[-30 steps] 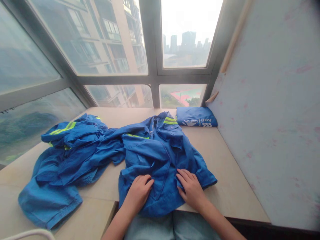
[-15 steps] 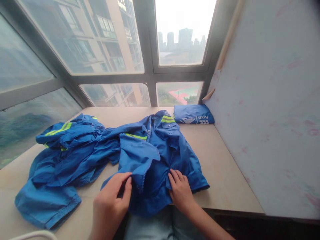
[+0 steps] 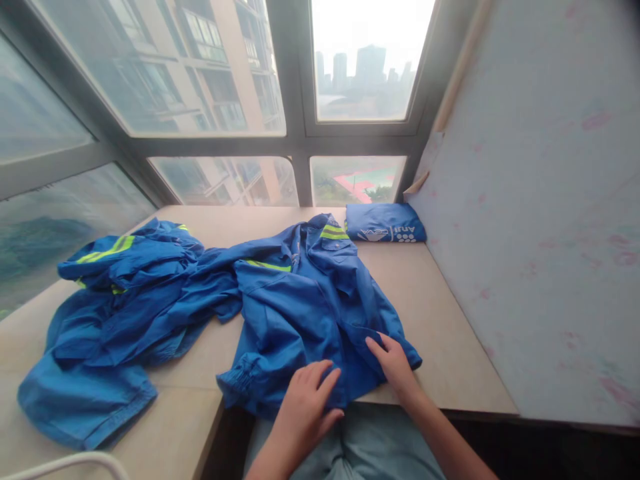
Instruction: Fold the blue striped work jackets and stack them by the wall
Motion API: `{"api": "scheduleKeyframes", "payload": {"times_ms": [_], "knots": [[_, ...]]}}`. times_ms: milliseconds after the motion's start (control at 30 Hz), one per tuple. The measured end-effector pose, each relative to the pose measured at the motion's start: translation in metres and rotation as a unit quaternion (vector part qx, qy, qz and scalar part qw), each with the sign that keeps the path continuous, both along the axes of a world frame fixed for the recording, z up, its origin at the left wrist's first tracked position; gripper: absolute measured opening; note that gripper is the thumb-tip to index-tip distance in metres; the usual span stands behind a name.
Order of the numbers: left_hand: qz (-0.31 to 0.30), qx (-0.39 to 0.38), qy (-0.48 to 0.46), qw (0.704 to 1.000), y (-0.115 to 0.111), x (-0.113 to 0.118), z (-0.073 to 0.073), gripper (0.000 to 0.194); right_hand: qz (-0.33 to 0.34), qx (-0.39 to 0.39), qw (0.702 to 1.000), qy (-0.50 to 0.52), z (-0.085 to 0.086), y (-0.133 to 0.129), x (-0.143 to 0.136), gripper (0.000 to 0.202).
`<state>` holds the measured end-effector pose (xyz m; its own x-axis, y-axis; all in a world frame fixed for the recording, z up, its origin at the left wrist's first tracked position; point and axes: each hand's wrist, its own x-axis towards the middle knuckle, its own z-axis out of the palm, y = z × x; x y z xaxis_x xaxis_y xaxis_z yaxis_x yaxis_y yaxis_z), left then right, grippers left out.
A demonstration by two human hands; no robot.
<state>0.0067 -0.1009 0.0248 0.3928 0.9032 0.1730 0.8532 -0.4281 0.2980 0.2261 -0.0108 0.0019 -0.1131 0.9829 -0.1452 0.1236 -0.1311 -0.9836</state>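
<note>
A blue work jacket [image 3: 285,313] with yellow-green reflective stripes lies spread in front of me, its hem at the near edge. Resting on its lower front is my left hand [image 3: 307,403], fingers apart and the thumb off the cloth. My right hand [image 3: 394,370] pinches the edge of the jacket's front panel on the right, thumb and forefinger on the fabric. One sleeve reaches left to a second pile of blue clothing [image 3: 140,313], where the two overlap.
A folded blue garment [image 3: 385,223] with white lettering sits at the back right, by the papered wall [image 3: 540,233]. Windows border the wooden surface [image 3: 440,320] behind and on the left. A white curved bar [image 3: 85,459] shows at bottom left.
My left hand has moved right, carrying the left front panel across, and its fingers have opened. My right hand has shifted right and now pinches the panel's edge. The view has tilted slightly.
</note>
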Motion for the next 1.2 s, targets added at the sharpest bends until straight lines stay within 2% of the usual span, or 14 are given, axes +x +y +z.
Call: {"api": "scheduleKeyframes", "payload": {"times_ms": [67,167,233,433,600,700,867,967,1067,1200], "knots": [[-0.034,-0.004,0.016,0.999,0.000,0.003,-0.004,0.067,-0.024,-0.050,0.997,0.049,-0.001,0.005,0.005,0.045],[-0.048,-0.002,0.015,0.999,-0.001,0.005,-0.010,0.053,-0.044,-0.105,0.988,0.105,-0.005,0.008,0.009,0.050],[-0.045,-0.006,-0.019,0.999,-0.001,0.002,-0.010,0.050,-0.051,-0.125,0.981,0.142,-0.005,0.007,0.010,0.049],[0.006,-0.050,-0.189,0.981,0.000,-0.007,-0.001,0.028,-0.043,-0.134,0.974,0.175,-0.001,0.003,0.012,0.043],[0.081,-0.016,-0.263,0.961,0.007,-0.002,-0.003,0.020,0.020,-0.154,0.977,0.148,-0.004,0.003,0.015,0.046],[0.098,0.004,-0.259,0.961,0.010,0.005,-0.004,0.021,0.037,-0.126,0.982,0.137,-0.009,0.001,0.014,0.045],[0.093,0.025,-0.193,0.976,0.014,0.014,-0.004,0.024,0.068,-0.032,0.993,0.095,-0.008,-0.004,0.011,0.029],[0.078,0.029,-0.143,0.986,0.015,0.016,-0.005,0.027,0.102,-0.022,0.993,0.054,-0.007,-0.006,0.012,0.024],[0.050,0.033,-0.100,0.993,0.014,0.017,-0.005,0.027,0.097,-0.020,0.994,0.039,-0.009,-0.007,0.013,0.023],[0.032,0.017,-0.106,0.994,0.009,0.017,-0.003,0.024,0.096,-0.027,0.995,0.030,-0.014,-0.007,0.013,0.028]]}}
